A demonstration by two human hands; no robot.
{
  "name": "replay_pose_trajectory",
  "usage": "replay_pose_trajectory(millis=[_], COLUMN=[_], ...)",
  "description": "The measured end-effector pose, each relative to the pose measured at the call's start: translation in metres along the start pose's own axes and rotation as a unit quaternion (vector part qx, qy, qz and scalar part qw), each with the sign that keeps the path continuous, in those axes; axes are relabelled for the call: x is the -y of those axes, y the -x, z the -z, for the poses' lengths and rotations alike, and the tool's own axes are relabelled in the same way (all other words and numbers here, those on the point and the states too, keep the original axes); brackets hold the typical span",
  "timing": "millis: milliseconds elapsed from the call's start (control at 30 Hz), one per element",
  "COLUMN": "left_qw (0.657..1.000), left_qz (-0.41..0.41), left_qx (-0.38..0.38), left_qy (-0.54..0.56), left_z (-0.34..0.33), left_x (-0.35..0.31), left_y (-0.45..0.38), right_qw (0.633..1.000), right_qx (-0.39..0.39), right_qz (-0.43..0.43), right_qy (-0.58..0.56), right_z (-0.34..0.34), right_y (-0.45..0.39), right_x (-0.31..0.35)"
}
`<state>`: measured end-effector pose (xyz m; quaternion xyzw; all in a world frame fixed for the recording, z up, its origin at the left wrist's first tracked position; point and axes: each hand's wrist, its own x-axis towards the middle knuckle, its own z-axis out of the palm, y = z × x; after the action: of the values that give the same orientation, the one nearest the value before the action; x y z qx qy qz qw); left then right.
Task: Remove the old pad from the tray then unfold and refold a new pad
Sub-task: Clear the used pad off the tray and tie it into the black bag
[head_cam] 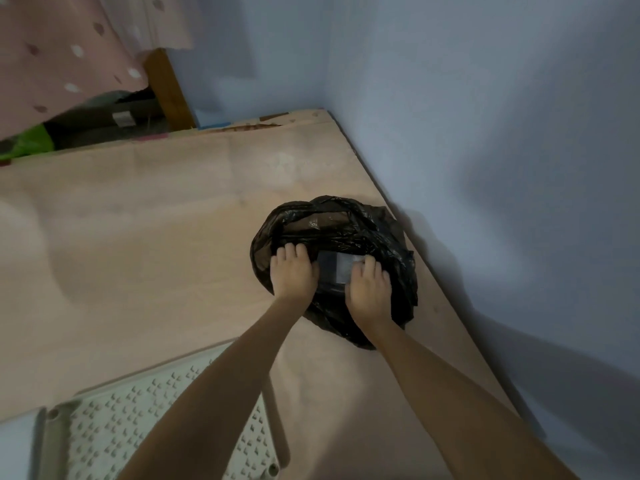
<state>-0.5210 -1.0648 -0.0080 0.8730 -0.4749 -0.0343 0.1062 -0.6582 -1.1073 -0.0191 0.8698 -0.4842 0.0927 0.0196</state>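
Observation:
A black plastic bag (349,226) lies open on the pinkish floor mat (145,216) near the wall. My left hand (293,271) presses down on the bag's near left rim, fingers curled over it. My right hand (369,285) reaches into the opening and grips a grey-white folded pad (341,268) that sits partly inside the bag. The white tray (114,427) with a studded grid surface lies at the bottom left, under my left forearm; no pad is on the part that shows.
A pale blue wall (485,133) runs along the right edge of the mat and meets another wall at the far corner. A wooden bed leg (169,91) and a pink dotted bedsheet (62,57) are at the top left, with dark clutter under the bed.

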Motion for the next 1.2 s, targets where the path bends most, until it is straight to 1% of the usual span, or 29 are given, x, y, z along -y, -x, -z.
replay_pose_trajectory(millis=[33, 67, 100, 133, 167, 200, 267, 300, 333, 367, 400, 433, 467, 500, 533, 600, 667, 767, 833, 867, 933, 967, 1000, 1100, 1167, 1200], left_qw=[0.999, 0.994, 0.989, 0.985, 0.986, 0.987, 0.982, 0.969, 0.940, 0.896, 0.845, 0.804, 0.785, 0.780, 0.782, 0.790, 0.792, 0.791, 0.793, 0.793, 0.797, 0.802, 0.807, 0.813, 0.809, 0.805], left_qz=[-0.001, 0.001, 0.013, 0.042, 0.079, 0.115, 0.153, 0.174, 0.206, 0.246, 0.284, 0.309, 0.319, 0.321, 0.315, 0.289, 0.267, 0.264, 0.265, 0.272, 0.305, 0.325, 0.339, 0.349, 0.339, 0.332], left_qx=[-0.047, -0.099, -0.143, -0.157, -0.136, -0.094, -0.002, 0.049, 0.091, 0.115, 0.123, 0.120, 0.112, 0.104, 0.096, 0.079, 0.060, 0.041, 0.048, 0.063, 0.128, 0.158, 0.170, 0.151, 0.153, 0.153], left_qy=[0.019, 0.038, 0.046, 0.050, 0.057, 0.068, 0.111, 0.168, 0.256, 0.352, 0.437, 0.494, 0.518, 0.527, 0.529, 0.536, 0.546, 0.550, 0.547, 0.541, 0.506, 0.476, 0.452, 0.440, 0.455, 0.468], left_z=[0.010, 0.018, 0.025, 0.032, 0.038, 0.041, 0.039, 0.037, 0.036, 0.034, 0.031, 0.029, 0.028, 0.026, 0.024, 0.021, 0.023, 0.032, 0.038, 0.041, 0.047, 0.050, 0.052, 0.061, 0.069, 0.074], left_x=[0.007, 0.015, 0.025, 0.034, 0.045, 0.055, 0.075, 0.081, 0.085, 0.087, 0.087, 0.086, 0.085, 0.084, 0.083, 0.079, 0.075, 0.073, 0.075, 0.076, 0.078, 0.079, 0.080, 0.087, 0.087, 0.086], left_y=[-0.003, -0.006, -0.010, -0.014, -0.017, -0.020, -0.025, -0.026, -0.026, -0.026, -0.024, -0.022, -0.018, -0.014, -0.011, -0.005, -0.001, -0.001, -0.004, -0.005, -0.006, -0.004, -0.003, 0.000, 0.002, 0.004], right_qw=[0.999, 0.997, 0.995, 0.991, 0.984, 0.974, 0.951, 0.940, 0.929, 0.915, 0.904, 0.893, 0.882, 0.873, 0.867, 0.850, 0.827, 0.790, 0.777, 0.775, 0.781, 0.796, 0.819, 0.882, 0.908, 0.911], right_qx=[-0.034, -0.063, -0.082, -0.092, -0.094, -0.083, -0.025, 0.010, 0.058, 0.105, 0.133, 0.135, 0.119, 0.105, 0.109, 0.153, 0.185, 0.232, 0.264, 0.270, 0.264, 0.251, 0.229, 0.117, 0.037, 0.005], right_qz=[0.019, 0.015, -0.013, -0.058, -0.113, -0.168, -0.256, -0.277, -0.280, -0.279, -0.281, -0.294, -0.308, -0.315, -0.306, -0.279, -0.282, -0.290, -0.286, -0.283, -0.279, -0.271, -0.265, -0.293, -0.310, -0.319], right_qy=[-0.018, -0.033, -0.049, -0.071, -0.098, -0.124, -0.173, -0.201, -0.235, -0.271, -0.295, -0.313, -0.335, -0.356, -0.378, -0.420, -0.450, -0.488, -0.495, -0.497, -0.492, -0.479, -0.455, -0.350, -0.280, -0.263], right_z=[0.005, 0.011, 0.018, 0.025, 0.032, 0.037, 0.042, 0.042, 0.041, 0.041, 0.040, 0.040, 0.040, 0.040, 0.039, 0.039, 0.042, 0.052, 0.058, 0.059, 0.061, 0.059, 0.060, 0.065, 0.073, 0.077], right_y=[-0.002, -0.007, -0.013, -0.019, -0.024, -0.029, -0.036, -0.037, -0.037, -0.034, -0.030, -0.024, -0.018, -0.012, -0.006, 0.002, 0.006, 0.005, 0.006, 0.007, 0.008, 0.009, 0.009, 0.006, 0.002, 0.002], right_x=[-0.006, -0.012, -0.017, -0.022, -0.027, -0.033, -0.047, -0.055, -0.063, -0.068, -0.072, -0.075, -0.076, -0.075, -0.074, -0.073, -0.073, -0.072, -0.070, -0.069, -0.069, -0.071, -0.072, -0.082, -0.089, -0.092])
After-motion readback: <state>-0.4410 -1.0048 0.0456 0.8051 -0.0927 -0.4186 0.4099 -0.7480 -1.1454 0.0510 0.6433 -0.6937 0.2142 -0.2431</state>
